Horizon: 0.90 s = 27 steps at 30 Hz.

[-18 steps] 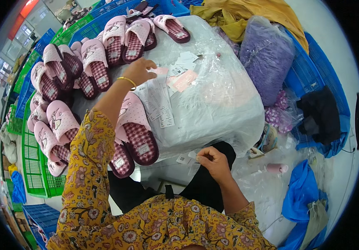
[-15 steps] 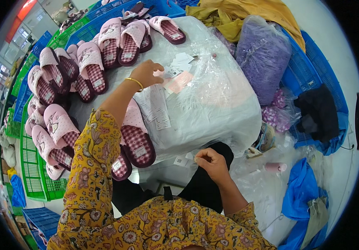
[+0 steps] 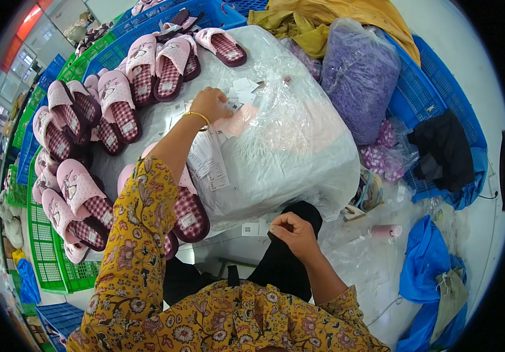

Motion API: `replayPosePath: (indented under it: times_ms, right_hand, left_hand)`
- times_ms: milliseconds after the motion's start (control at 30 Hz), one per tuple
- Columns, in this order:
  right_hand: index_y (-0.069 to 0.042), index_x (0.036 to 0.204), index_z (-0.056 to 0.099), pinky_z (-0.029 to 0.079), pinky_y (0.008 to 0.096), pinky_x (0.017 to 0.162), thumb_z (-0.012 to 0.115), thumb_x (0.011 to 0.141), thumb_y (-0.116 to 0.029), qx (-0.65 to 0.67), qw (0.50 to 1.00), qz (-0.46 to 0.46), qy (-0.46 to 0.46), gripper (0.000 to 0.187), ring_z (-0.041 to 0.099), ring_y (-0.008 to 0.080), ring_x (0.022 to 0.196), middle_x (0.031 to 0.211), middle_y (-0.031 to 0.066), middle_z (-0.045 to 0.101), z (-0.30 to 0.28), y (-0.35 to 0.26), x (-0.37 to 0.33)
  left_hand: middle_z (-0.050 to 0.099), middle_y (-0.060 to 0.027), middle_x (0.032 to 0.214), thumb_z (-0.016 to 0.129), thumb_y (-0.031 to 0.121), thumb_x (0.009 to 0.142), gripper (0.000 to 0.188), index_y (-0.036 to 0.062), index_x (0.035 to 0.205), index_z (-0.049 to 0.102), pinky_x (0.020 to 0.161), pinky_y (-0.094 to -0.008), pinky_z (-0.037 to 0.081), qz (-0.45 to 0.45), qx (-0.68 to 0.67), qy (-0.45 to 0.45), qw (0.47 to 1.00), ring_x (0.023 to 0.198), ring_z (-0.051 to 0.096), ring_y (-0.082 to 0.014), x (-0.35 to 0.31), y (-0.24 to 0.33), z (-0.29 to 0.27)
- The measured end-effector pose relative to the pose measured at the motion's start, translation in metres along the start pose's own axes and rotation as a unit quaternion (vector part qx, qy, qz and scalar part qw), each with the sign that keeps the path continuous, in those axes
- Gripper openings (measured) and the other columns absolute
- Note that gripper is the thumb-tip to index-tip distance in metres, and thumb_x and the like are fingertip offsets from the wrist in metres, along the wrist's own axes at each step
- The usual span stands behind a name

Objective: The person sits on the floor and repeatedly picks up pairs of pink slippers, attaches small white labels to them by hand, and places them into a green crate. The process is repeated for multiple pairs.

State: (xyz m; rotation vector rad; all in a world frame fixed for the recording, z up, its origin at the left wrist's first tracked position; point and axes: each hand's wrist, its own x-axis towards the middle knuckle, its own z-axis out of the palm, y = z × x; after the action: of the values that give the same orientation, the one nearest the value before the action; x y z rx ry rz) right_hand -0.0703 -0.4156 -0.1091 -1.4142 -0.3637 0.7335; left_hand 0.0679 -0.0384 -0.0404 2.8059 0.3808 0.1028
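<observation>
My left hand reaches over the wrapped bale, its fingers curled down at a loose pile of white paper tags. Whether a tag is between those fingers is hidden. Beside them lie a pink card and printed paper slips. My right hand is above my right knee, thumb and forefinger pinched together; anything in the pinch is too small to make out. Just left of it, a white tag with a square code shows low down. Pink slippers with checked insoles lie partly under my left forearm.
A plastic-wrapped white bale serves as work surface. More pink slippers line its left side, by green and blue crates. At right are a purple bagged bundle, blue crate, black cloth and pink roll.
My left hand has moved slightly right and down onto the tags, its fingers now curled rather than spread. My right hand keeps its pinch with little movement. The view has shifted slightly.
</observation>
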Motion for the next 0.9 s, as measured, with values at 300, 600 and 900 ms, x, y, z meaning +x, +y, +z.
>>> replayPosePath:
  times_ms: [300,600,900]
  right_hand:
    - [-0.002,0.092,0.065,0.046,0.0230,0.071,0.069,0.089,-0.009,0.007,1.000,-0.001,0.001,0.008,0.055,0.0062,0.077,0.085,-0.0007,0.060,0.001,-0.007,-0.008]
    - [-0.001,0.094,0.065,0.046,0.0229,0.068,0.070,0.088,-0.011,-0.009,0.997,-0.058,0.043,0.012,0.056,0.0063,0.075,0.084,-0.0003,0.061,0.009,-0.033,-0.009]
    - [0.000,0.122,0.052,0.041,0.0219,0.068,0.070,0.086,-0.008,0.087,0.989,-0.109,0.054,0.041,0.051,0.0057,0.076,0.086,0.0012,0.058,0.045,-0.103,0.035]
  left_hand:
    - [0.064,-0.0158,0.109,0.083,0.029,0.058,0.048,0.0110,0.101,0.072,0.089,-0.0359,0.050,-0.045,-0.074,0.029,0.996,0.099,0.063,-0.0304,0.008,0.008,0.007]
    - [0.070,-0.0079,0.091,0.070,0.008,0.083,0.017,-0.0021,0.096,0.070,0.076,-0.0252,0.050,0.003,-0.378,0.091,0.921,0.078,0.064,-0.0133,-0.038,0.025,-0.040]
    - [0.067,-0.0016,0.089,0.065,0.003,0.089,0.016,-0.0029,0.104,0.067,0.074,-0.0202,0.048,-0.022,-0.548,0.009,0.836,0.080,0.060,-0.0065,-0.191,0.099,-0.040]
